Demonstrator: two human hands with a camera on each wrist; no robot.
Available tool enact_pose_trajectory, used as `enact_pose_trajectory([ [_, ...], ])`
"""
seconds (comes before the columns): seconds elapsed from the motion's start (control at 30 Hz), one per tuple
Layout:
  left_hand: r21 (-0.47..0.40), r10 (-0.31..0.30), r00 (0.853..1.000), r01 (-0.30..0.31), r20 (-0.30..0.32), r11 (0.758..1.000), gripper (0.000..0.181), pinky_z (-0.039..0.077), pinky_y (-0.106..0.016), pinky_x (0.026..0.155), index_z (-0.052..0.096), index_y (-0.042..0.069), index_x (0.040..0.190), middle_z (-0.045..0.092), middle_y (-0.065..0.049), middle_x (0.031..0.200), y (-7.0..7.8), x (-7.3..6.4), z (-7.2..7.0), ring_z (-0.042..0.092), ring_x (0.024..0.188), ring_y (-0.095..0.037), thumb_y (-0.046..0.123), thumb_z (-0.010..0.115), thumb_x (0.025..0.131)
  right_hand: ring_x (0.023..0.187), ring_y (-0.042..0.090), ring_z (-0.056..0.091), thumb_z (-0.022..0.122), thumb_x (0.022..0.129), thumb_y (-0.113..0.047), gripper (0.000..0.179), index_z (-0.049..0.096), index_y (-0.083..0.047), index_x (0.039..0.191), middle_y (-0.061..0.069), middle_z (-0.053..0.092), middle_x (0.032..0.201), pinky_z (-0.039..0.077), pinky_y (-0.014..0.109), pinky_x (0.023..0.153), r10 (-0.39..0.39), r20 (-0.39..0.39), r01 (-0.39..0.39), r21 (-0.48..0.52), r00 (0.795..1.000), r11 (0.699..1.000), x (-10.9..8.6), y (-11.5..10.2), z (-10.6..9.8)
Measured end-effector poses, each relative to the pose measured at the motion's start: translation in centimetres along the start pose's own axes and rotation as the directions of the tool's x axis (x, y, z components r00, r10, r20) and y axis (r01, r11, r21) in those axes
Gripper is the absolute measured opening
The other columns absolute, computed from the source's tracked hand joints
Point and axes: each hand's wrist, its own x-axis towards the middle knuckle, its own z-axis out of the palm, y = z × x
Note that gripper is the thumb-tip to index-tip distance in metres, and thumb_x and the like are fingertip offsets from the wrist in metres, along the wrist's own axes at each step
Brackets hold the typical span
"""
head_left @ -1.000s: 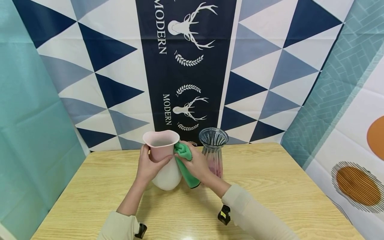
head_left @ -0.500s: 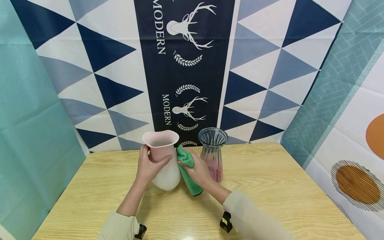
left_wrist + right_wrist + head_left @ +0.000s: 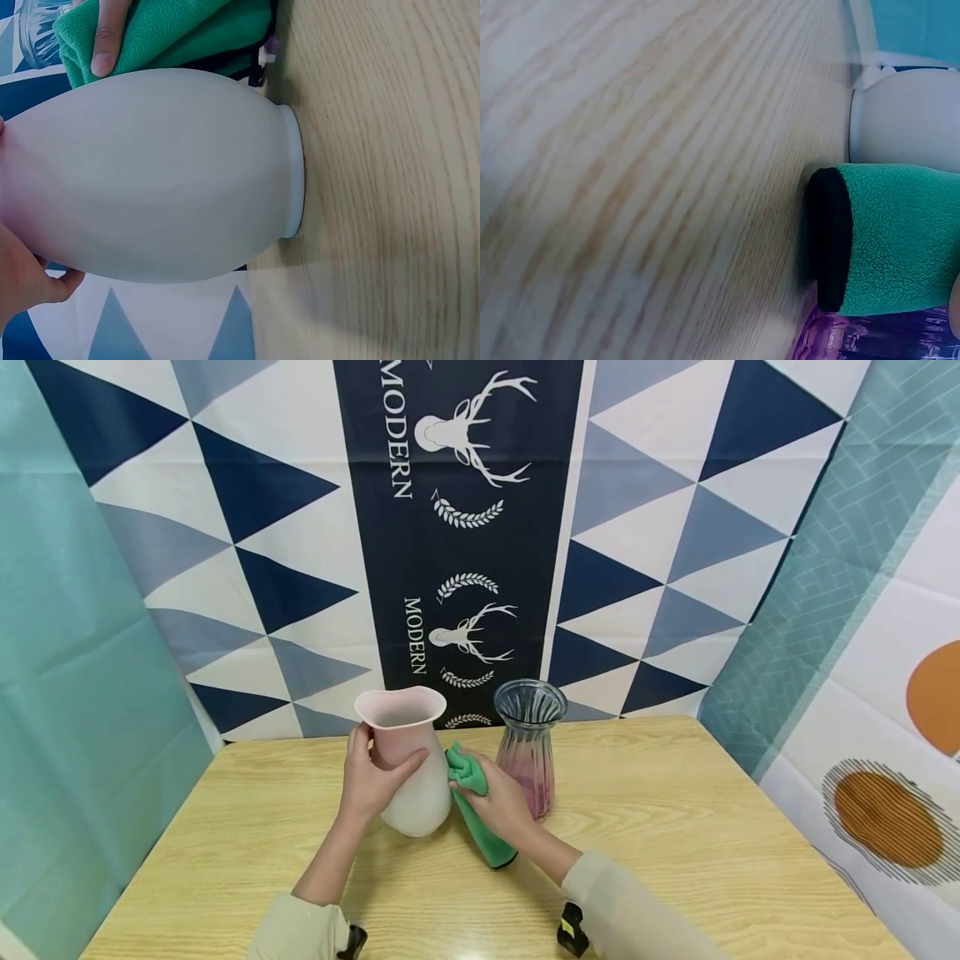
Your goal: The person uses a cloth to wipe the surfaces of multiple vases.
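A vase (image 3: 416, 802), pale pink at its flared wavy rim and white below, stands upright on the wooden table. My left hand (image 3: 370, 781) grips its neck, thumb across the front and fingers round the far left side. On the vase's right, my right hand (image 3: 498, 797) holds a bunched green cloth (image 3: 483, 831) whose dark-edged end hangs down. In the left wrist view the cloth (image 3: 172, 34) lies along the vase's side, one finger pressed over it. The right wrist view has the cloth (image 3: 900, 240) between the white vase (image 3: 907, 120) and a purple glass base.
A ribbed glass vase (image 3: 528, 735), blue at the rim and pink toward the base, stands just right of my right hand. The wooden table (image 3: 637, 843) ends at a patterned backdrop (image 3: 461, 552). Patterned cloth hangs on both sides.
My right hand has slid down the vase's right side with the cloth, from near the rim to the body. The left hand and the vase stay in place.
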Motion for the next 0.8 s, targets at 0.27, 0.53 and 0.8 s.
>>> enact_pose_trajectory([
  [0.27, -0.003, -0.003, 0.999, 0.003, -0.042, 1.0, 0.081, 0.044, -0.046, 0.095, 0.042, 0.009, 0.134, 0.045, -0.012, 0.126, -0.5, -0.7, 0.0, 0.047, 0.113, -0.025, 0.023, 0.084, 0.067, 0.113, 0.021, 0.06, 0.067, 0.084, -0.038, 0.051, 0.052, -0.025, 0.131, 0.002, 0.061, 0.127, 0.051, 0.041, 0.089, -0.004, -0.01, 0.004, -0.02, 1.0, 1.0, -0.3, 0.0, -0.7],
  [0.53, -0.044, 0.062, 0.986, -0.07, -0.157, 0.997, 0.073, 0.04, -0.041, 0.09, 0.048, 0.008, 0.131, 0.049, -0.013, 0.124, -0.3, -1.7, 0.1, 0.048, 0.113, -0.024, 0.015, 0.083, 0.068, 0.108, 0.021, 0.062, 0.072, 0.081, -0.032, 0.05, 0.055, -0.023, 0.127, 0.003, 0.064, 0.122, 0.051, 0.041, 0.087, 0.002, -0.051, -0.002, -0.001, 0.999, 1.0, -0.2, 0.0, -1.6],
  [0.8, 0.0, 0.14, 0.955, -0.145, -0.26, 0.989, 0.062, 0.04, -0.035, 0.084, 0.053, 0.003, 0.124, 0.052, -0.014, 0.116, 0.1, -2.9, 0.5, 0.05, 0.107, -0.023, 0.012, 0.081, 0.07, 0.109, 0.021, 0.061, 0.073, 0.081, -0.029, 0.05, 0.056, -0.019, 0.127, 0.005, 0.064, 0.121, 0.051, 0.041, 0.088, -0.018, -0.069, 0.021, 0.043, 0.997, 0.999, -0.5, 0.1, -2.8],
])
